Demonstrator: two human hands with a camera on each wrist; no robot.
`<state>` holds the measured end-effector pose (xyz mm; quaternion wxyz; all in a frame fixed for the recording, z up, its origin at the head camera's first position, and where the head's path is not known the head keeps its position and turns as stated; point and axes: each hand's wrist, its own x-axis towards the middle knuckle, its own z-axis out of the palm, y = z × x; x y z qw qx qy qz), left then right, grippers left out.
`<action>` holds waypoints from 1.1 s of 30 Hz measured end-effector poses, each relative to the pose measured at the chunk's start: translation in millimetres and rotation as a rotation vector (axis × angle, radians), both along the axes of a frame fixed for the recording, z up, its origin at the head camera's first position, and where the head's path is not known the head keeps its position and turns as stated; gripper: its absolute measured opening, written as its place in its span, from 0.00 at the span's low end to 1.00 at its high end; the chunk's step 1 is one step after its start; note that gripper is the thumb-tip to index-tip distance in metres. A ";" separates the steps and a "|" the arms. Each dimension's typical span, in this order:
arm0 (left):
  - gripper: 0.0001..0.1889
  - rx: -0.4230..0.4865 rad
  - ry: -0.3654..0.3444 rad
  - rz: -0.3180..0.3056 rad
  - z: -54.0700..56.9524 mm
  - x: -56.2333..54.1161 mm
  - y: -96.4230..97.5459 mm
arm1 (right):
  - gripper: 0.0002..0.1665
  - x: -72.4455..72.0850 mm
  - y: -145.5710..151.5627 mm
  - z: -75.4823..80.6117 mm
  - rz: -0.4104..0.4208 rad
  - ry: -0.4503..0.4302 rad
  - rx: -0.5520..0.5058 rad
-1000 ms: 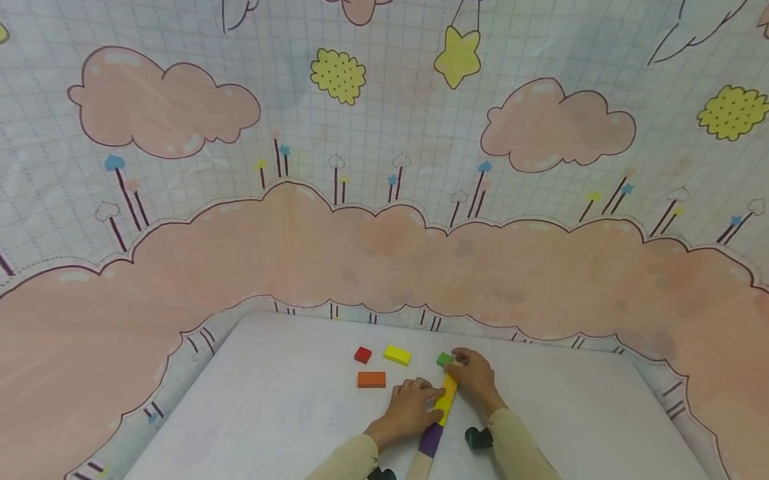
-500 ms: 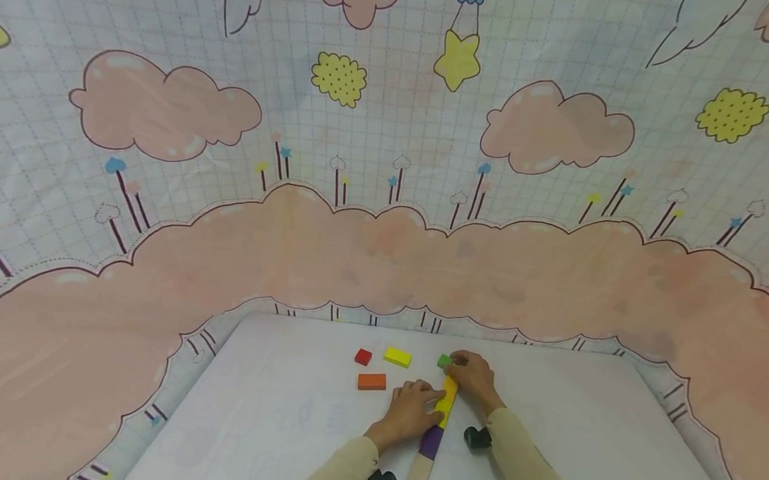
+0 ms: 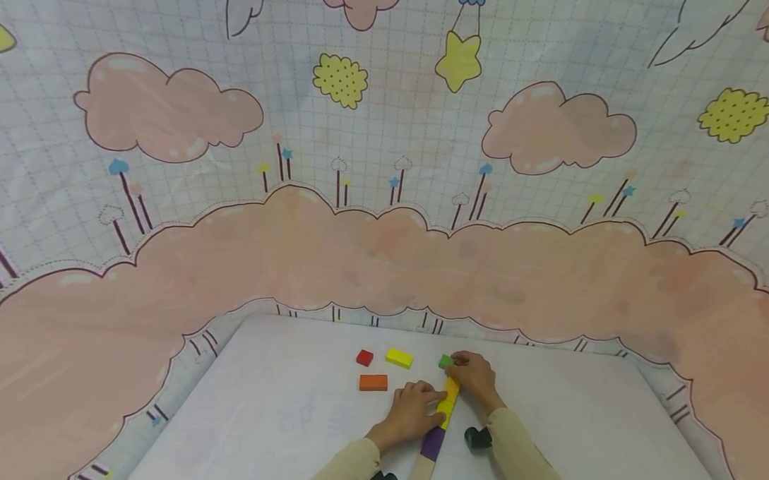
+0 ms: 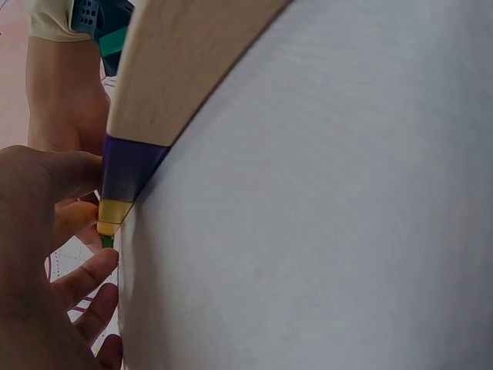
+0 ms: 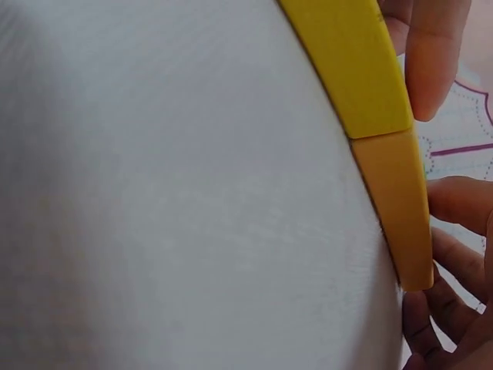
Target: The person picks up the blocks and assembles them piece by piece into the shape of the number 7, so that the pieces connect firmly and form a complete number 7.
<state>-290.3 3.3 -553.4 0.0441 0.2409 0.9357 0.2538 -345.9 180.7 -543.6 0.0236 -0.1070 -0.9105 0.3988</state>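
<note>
A row of blocks runs away from me in the head view: a plain wooden block [image 3: 421, 474], a purple block [image 3: 432, 444], a yellow block [image 3: 447, 410] and an orange-yellow block [image 3: 453, 389]. My left hand [image 3: 409, 412] rests its thumb and index fingertips on the yellow part; its other fingers spread beside the row. At the far end, my right hand [image 3: 475, 376] has index finger and thumb bent about a small green block [image 3: 445, 361], partly hidden. The right wrist view shows right fingertips against the orange-yellow block [image 5: 397, 208], by its far end.
Left of the row lie a red block [image 3: 364, 357], a yellow oblong block [image 3: 399, 358] and an orange block [image 3: 373, 382] on the white table [image 3: 258, 405]. A cloud-patterned cloth [image 3: 384, 261] hangs behind. Dark wrist devices sit beside both sleeves.
Both hands stay in place on the row and no block has visibly moved. Only the head view has shifted very slightly.
</note>
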 end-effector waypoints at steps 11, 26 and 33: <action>0.23 0.004 0.001 0.008 2.2 -0.2 0.8 | 0.25 -4.7 4.5 -5.6 0.009 0.015 -0.058; 0.23 0.004 -0.016 0.021 2.2 -1.4 2.9 | 0.23 -6.1 21.5 1.3 0.062 0.061 -0.069; 0.23 0.003 -0.010 0.018 1.3 -1.8 2.4 | 0.24 -5.3 28.9 3.2 0.062 0.087 -0.028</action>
